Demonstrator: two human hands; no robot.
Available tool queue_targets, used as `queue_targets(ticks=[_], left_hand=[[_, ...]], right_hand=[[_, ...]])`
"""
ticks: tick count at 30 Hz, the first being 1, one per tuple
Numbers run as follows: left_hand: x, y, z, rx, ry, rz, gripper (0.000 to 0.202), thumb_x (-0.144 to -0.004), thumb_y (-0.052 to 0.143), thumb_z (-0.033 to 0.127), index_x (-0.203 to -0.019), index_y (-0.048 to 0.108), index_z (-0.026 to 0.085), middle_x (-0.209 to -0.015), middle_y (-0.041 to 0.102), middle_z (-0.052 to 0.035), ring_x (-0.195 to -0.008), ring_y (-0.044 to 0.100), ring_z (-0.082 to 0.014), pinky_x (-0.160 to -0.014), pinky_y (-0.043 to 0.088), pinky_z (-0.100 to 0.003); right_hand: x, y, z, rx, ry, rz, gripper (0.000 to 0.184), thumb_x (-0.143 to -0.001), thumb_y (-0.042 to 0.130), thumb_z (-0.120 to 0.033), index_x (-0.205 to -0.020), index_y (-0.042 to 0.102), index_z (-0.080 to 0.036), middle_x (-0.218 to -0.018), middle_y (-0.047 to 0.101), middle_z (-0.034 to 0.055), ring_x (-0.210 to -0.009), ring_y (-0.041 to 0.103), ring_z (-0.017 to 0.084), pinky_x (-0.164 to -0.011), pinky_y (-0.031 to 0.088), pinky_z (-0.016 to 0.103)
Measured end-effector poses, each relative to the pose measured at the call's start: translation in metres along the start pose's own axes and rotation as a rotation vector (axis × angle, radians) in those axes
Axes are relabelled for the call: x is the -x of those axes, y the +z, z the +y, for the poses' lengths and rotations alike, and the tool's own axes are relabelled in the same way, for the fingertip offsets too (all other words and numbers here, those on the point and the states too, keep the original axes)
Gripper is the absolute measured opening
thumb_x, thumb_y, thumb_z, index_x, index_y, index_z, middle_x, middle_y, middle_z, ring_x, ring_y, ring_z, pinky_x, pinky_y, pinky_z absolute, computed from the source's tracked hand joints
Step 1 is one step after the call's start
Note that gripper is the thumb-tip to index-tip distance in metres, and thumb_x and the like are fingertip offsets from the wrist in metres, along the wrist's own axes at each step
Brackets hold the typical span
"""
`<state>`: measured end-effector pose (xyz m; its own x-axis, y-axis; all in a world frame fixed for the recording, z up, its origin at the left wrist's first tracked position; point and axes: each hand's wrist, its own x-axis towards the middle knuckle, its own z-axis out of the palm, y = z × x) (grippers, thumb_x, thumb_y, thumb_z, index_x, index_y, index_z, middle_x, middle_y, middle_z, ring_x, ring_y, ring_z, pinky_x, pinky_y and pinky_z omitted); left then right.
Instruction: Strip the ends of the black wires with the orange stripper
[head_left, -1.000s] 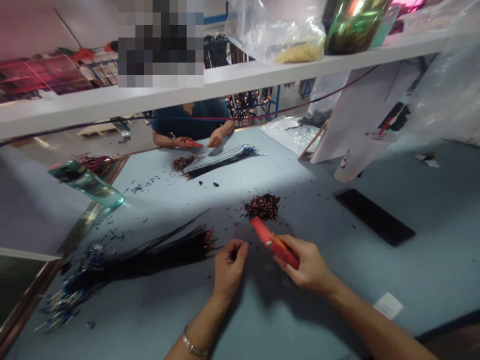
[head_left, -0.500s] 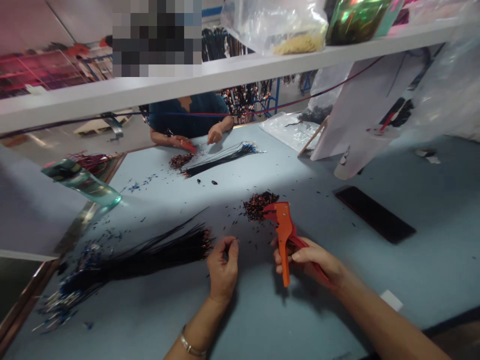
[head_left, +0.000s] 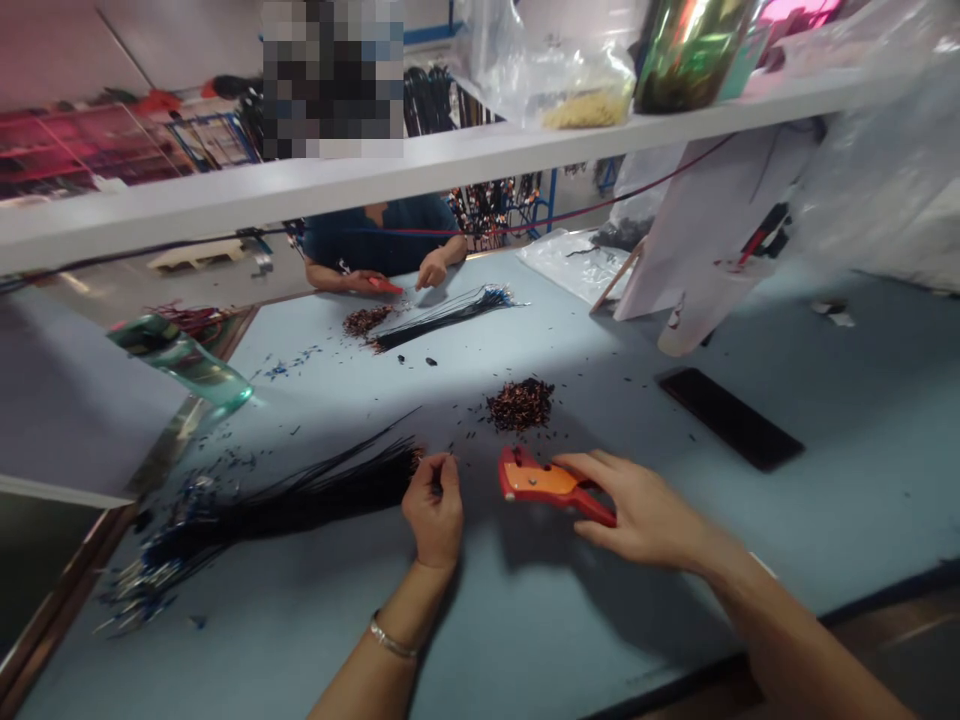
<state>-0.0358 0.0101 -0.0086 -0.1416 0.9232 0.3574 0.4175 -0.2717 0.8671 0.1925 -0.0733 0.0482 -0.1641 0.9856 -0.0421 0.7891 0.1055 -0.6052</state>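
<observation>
My left hand [head_left: 435, 510] is pinched, thumb against forefinger, at the right-hand end of a long bundle of black wires [head_left: 315, 500]. Whatever sits between those fingertips is too small to make out. The bundle's near-hand ends look coppery, while its far left ends carry blue and silvery tips [head_left: 142, 590]. In my right hand [head_left: 637, 505] is an orange and red wire stripper [head_left: 544, 482], its jaws pointing left toward my left hand. The stripper is just above the table, apart from the wires. Behind it lies a heap of small black and copper scraps [head_left: 521, 403].
A dark phone [head_left: 731, 418] lies on the right, near a white cup of tools [head_left: 705, 300]. At left a greenish bottle [head_left: 202, 370] leans. Opposite, a person [head_left: 382, 245] works beside another wire bundle [head_left: 442, 318]. A white shelf [head_left: 420, 165] crosses above the table.
The wire stripper has swung from upright to nearly level, its jaws now facing left. My right hand has turned over it. My left hand stays pinched near the bundle's end.
</observation>
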Motion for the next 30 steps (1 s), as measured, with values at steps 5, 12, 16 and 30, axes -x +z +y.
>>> queue_targets(ticks=[5, 12, 16, 30], left_hand=[[-0.002, 0.002, -0.001, 0.02, 0.009, -0.007, 0.023, -0.083, 0.051, 0.035, -0.073, 0.059, 0.016, -0.062, 0.055, 0.0016, -0.06, 0.052, -0.0117, -0.062, 0.041, -0.021], [-0.003, 0.004, 0.001, 0.015, 0.029, -0.027, 0.023, -0.084, 0.05, 0.034, -0.072, 0.059, 0.016, -0.062, 0.057, 0.0012, -0.06, 0.052, -0.0117, -0.062, 0.041, -0.021], [-0.004, 0.004, -0.001, -0.008, 0.052, -0.039, 0.023, -0.083, 0.05, 0.033, -0.072, 0.06, 0.016, -0.062, 0.056, 0.0015, -0.06, 0.052, -0.0114, -0.062, 0.041, -0.02], [-0.005, 0.003, -0.003, 0.014, 0.037, -0.079, 0.023, -0.082, 0.051, 0.034, -0.072, 0.06, 0.015, -0.061, 0.056, 0.0018, -0.059, 0.052, -0.0107, -0.06, 0.041, -0.019]], right_hand=[[0.039, 0.012, -0.008, 0.295, 0.05, -0.021, 0.046, -0.073, 0.064, -0.032, -0.118, 0.059, -0.027, -0.09, 0.059, 0.0087, -0.079, 0.056, 0.026, -0.073, 0.041, 0.039], [0.034, 0.046, -0.026, 0.536, 0.17, 0.041, 0.045, -0.075, 0.059, -0.033, -0.119, 0.058, -0.02, -0.083, 0.063, 0.0136, -0.073, 0.058, 0.029, -0.067, 0.038, 0.038], [-0.014, 0.043, -0.041, 0.555, 0.219, 0.058, 0.034, -0.078, 0.054, -0.035, -0.105, 0.06, -0.016, -0.083, 0.066, 0.0168, -0.074, 0.061, 0.03, -0.067, 0.036, 0.037], [0.044, 0.013, -0.002, 0.664, 0.337, 0.088, 0.031, -0.074, 0.055, -0.036, -0.1, 0.064, -0.022, -0.075, 0.066, 0.0115, -0.067, 0.061, 0.028, -0.063, 0.033, 0.034]])
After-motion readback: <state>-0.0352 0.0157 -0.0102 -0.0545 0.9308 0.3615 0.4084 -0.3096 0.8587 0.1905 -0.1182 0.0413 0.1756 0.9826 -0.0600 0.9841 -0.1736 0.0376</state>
